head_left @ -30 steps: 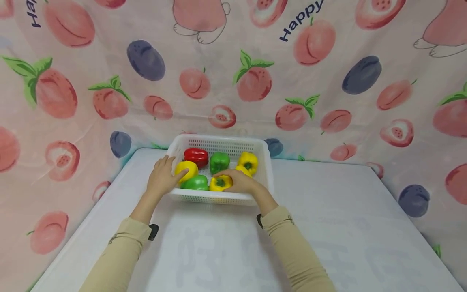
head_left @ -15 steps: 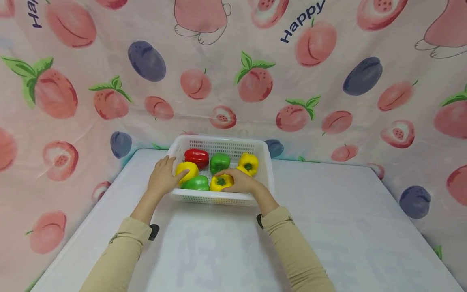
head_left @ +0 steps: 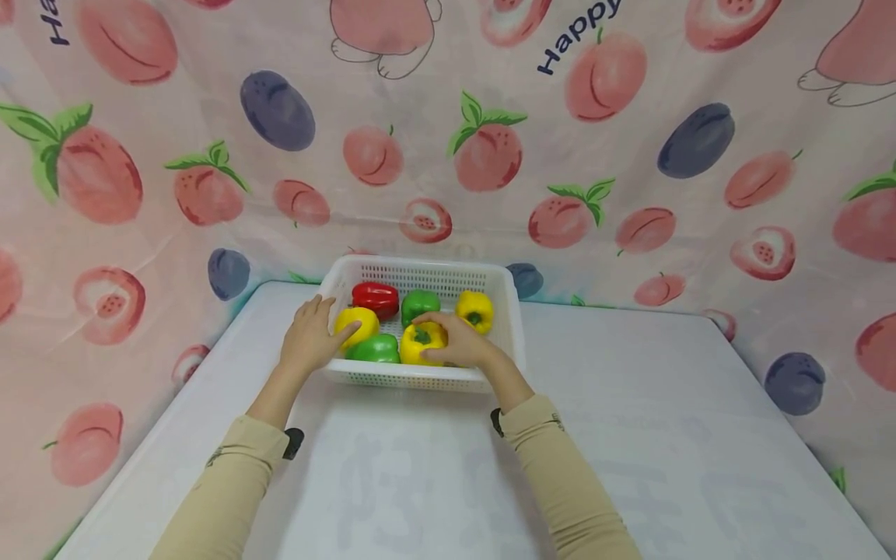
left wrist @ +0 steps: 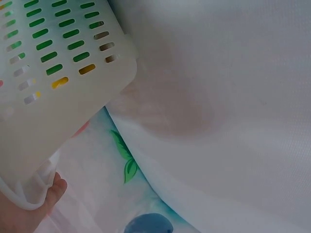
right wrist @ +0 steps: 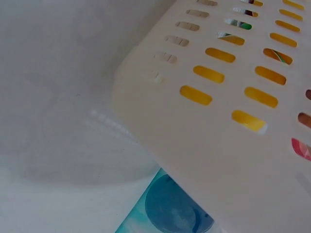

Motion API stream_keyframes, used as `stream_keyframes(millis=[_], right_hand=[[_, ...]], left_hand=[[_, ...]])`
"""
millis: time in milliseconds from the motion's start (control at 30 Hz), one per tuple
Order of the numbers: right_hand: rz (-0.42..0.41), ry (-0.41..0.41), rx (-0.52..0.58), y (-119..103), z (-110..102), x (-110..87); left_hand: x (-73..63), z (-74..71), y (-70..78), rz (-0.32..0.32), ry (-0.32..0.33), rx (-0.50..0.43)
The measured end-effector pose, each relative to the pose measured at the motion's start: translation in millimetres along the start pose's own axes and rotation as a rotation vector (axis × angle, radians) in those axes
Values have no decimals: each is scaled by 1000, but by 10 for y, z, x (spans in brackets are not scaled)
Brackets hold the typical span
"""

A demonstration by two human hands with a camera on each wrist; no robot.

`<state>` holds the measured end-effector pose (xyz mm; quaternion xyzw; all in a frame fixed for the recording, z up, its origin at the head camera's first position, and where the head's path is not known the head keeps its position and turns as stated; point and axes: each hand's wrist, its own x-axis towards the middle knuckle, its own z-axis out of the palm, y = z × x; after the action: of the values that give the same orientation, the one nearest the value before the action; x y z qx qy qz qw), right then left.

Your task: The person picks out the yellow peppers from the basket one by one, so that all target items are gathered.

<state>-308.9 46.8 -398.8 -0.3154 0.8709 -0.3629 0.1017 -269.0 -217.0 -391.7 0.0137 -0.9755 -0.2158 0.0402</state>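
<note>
A white plastic basket (head_left: 413, 372) on the table holds several bell peppers. My left hand (head_left: 308, 334) grips its left rim, thumb inside over a yellow bell pepper (head_left: 364, 317). In the left wrist view, fingertips (left wrist: 58, 187) show past the rim. My right hand (head_left: 462, 342) holds another yellow bell pepper (head_left: 413, 348), stem up, near the front wall, thumb and fingers on either side of it. Left of that lies a green bell pepper (head_left: 374, 349). Behind are a red one (head_left: 374, 298), a second green one (head_left: 418, 302) and a yellow one (head_left: 475, 307).
The white-covered table (head_left: 434, 467) extends in front and to the right of the basket. A fruit-print cloth (head_left: 420, 117) hangs close behind the basket and along the sides. Through the basket's slots in the right wrist view, yellow peppers show.
My right hand has risen slightly with the yellow bell pepper, now covering part of the back green pepper and the yellow one behind the hand. My left hand stays on the rim.
</note>
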Motion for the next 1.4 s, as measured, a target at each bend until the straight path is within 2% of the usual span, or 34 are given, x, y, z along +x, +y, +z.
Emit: stream_keyframes(millis=[233,400,767,1200,1400], right_hand=[[-44,94,-10,-23,-14,-10],[-60,165,21,-57,-32,-18],[-92,261,43,-37,-38,-29],[-47,312,83,-46,-85,-58],[-73,305,53,-59,-80,-55]], left_hand=[[-5,-10,-5,-1,3,-2],[-7,-21,-2,1,3,5],[-7,-13,-10,3,1,-5],[42,-9,9,11,7,-8],[30,-7,-6,-5,-2,1]])
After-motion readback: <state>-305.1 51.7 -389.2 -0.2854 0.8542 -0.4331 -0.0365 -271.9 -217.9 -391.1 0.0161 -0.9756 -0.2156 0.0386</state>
